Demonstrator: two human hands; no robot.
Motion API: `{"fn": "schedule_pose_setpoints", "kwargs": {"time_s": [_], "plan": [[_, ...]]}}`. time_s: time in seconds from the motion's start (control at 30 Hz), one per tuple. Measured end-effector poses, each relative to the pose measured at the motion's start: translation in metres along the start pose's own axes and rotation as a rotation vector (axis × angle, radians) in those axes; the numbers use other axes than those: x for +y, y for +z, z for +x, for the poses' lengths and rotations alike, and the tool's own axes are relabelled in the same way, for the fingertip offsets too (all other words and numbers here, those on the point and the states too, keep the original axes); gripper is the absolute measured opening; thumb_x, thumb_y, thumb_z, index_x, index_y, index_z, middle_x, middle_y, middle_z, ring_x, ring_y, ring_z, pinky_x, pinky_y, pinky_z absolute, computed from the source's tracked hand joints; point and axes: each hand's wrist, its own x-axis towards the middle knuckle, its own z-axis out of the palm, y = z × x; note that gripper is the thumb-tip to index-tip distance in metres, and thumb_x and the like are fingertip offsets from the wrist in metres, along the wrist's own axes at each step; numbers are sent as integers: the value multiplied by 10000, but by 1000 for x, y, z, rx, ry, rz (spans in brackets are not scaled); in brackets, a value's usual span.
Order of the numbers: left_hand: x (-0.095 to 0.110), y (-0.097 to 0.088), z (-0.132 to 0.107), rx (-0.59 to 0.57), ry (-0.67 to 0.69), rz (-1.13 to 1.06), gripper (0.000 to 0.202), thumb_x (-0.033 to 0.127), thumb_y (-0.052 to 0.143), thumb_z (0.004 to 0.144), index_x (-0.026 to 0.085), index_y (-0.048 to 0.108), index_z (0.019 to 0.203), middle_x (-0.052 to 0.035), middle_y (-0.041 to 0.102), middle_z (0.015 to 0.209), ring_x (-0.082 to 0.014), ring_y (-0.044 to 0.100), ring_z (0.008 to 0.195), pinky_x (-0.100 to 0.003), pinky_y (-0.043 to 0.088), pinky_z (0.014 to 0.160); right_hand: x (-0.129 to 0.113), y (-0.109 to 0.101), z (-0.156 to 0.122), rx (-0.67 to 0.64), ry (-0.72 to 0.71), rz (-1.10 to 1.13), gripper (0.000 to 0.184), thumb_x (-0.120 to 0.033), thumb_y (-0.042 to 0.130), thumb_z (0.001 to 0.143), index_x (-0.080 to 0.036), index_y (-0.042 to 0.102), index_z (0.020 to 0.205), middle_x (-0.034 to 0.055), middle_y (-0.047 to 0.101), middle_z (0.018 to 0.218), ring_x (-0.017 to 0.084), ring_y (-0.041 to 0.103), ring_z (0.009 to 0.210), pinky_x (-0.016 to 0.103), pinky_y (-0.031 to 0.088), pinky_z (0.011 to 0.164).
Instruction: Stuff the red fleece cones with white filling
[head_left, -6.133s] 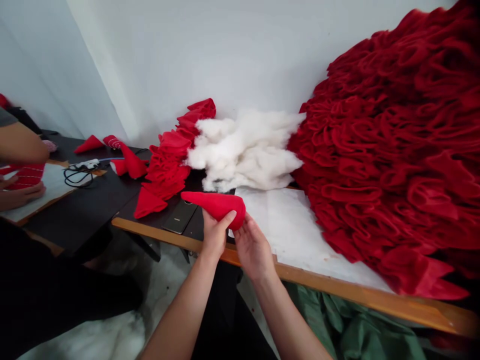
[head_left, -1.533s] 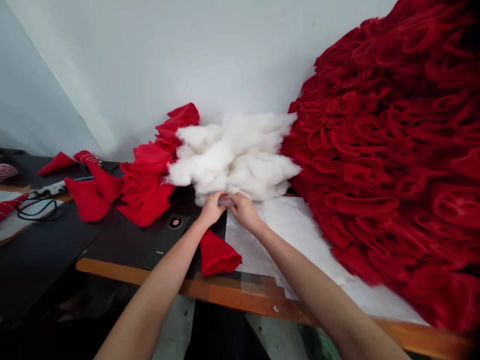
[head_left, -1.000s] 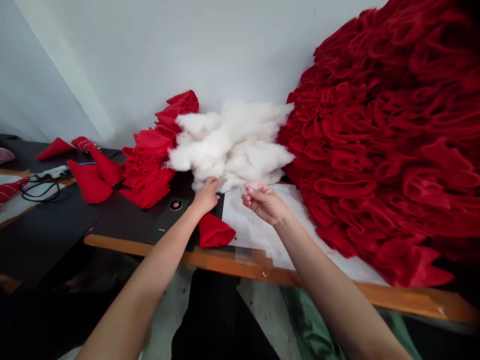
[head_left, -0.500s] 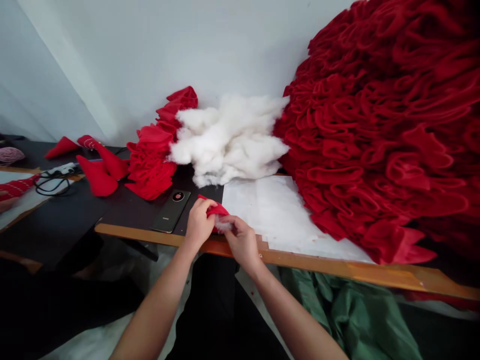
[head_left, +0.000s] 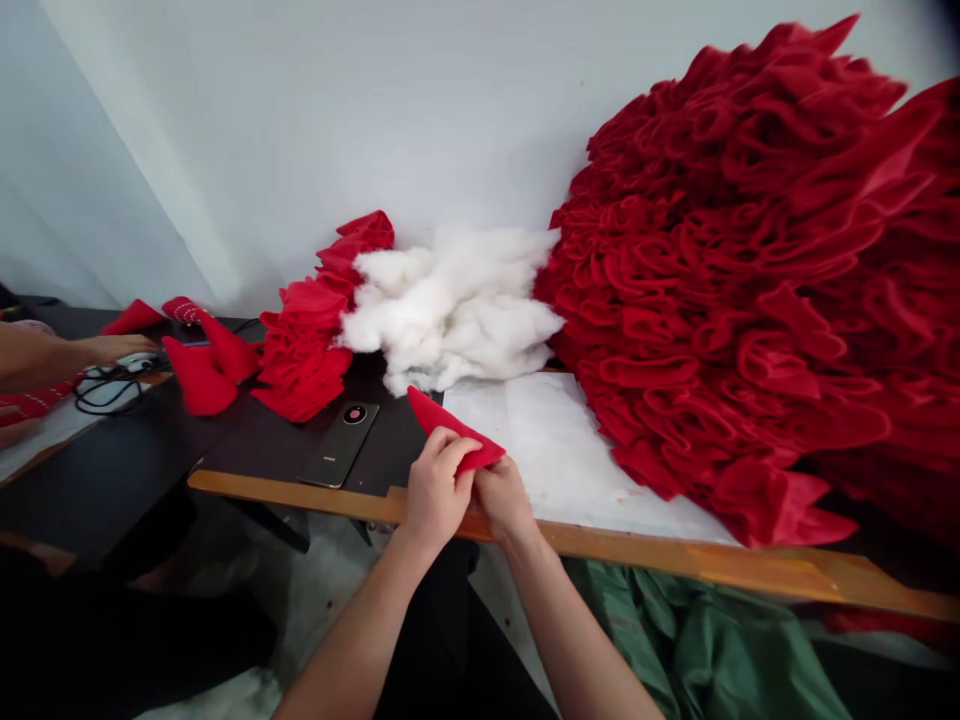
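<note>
A flat red felt cone (head_left: pixel 450 432) is held at the table's near edge, its tip pointing up and left. My left hand (head_left: pixel 437 492) is closed round the cone's open end. My right hand (head_left: pixel 504 499) is closed against the same end, its fingers tucked under the felt. A heap of white stuffing (head_left: pixel 450 305) lies behind them by the wall. A huge pile of red felt cones (head_left: pixel 757 270) fills the right side of the table. A smaller stack of red cones (head_left: pixel 311 335) lies left of the stuffing.
A phone (head_left: pixel 339 457) lies face down on the dark tabletop. White paper (head_left: pixel 570 460) covers the table under the big pile. The wooden table edge (head_left: pixel 675 562) runs across. Another person's arm (head_left: pixel 45 352) rests at far left near cables (head_left: pixel 105 388) and stuffed cones (head_left: pixel 202 370).
My hands pulled a tuft from the white stuffing, brought it back to the red cone at the table edge and pushed it in. The cone is now lifted, tip up.
</note>
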Motion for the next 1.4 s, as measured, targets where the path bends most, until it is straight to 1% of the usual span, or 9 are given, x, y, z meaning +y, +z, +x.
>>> {"fn": "schedule_pose_setpoints", "kwargs": {"time_s": [0.2,0.5,0.67,0.87,0.93,1.07,1.17,1.3,1.4], "plan": [[3,-18,14,-4,-158,-251,236,30,512,732,191,655,828,-26,623,856,-154,601,797,-255,501,715,-27,2,-20,-59,102,389,260,-253,723,659,-224,665,910,57,671,1036,215,607,1023,344,495,891],[18,-28,21,-58,-172,-327,109,81,621,745,172,680,729,-24,629,772,-142,601,752,-244,486,714,-42,5,14,-308,115,88,151,-105,639,595,-221,697,673,2,635,640,203,610,693,304,529,664],[19,-32,19,2,-146,-364,156,31,617,703,175,673,731,-23,633,778,-139,600,738,-234,489,672,-27,2,8,-206,128,467,134,-296,776,649,-270,707,760,29,687,811,216,649,834,324,549,769],[30,-28,5,-81,2,-220,116,83,571,750,191,613,740,-46,615,823,-159,578,749,-281,492,700,-21,12,6,-166,121,477,522,-763,602,681,-264,724,775,92,696,839,274,661,887,392,559,814],[25,-30,1,50,-21,-328,59,185,649,741,199,599,769,-41,586,815,-142,550,707,-269,480,659,-28,10,5,-155,139,514,559,-788,578,674,-258,727,772,106,701,841,300,652,927,436,532,875],[5,-33,3,561,-369,-680,433,300,772,627,225,516,968,-50,551,999,-155,553,851,-293,465,774,-41,9,-3,-148,222,612,555,-766,545,727,-258,732,847,106,704,974,308,595,1074,481,438,998],[-5,-33,11,400,-495,-1169,695,345,816,576,211,450,1151,-93,570,1135,-236,552,1074,-348,440,896,-44,21,-12,-228,303,675,590,-757,545,740,-234,724,948,98,675,1089,291,509,1201,462,361,1070],[-2,-33,13,241,-509,-1454,552,307,770,667,183,487,1125,-18,625,850,-187,634,847,-316,470,796,-40,36,-24,-256,260,586,635,-768,554,724,-233,691,1039,88,612,1212,283,413,1285,446,306,1106],[4,-31,7,183,-569,-1503,486,295,748,699,196,496,1102,21,593,777,-133,616,703,-256,464,669,-32,34,-31,-183,76,228,552,-673,674,700,-228,684,1026,92,615,1188,296,379,1299,452,252,1126]]}}
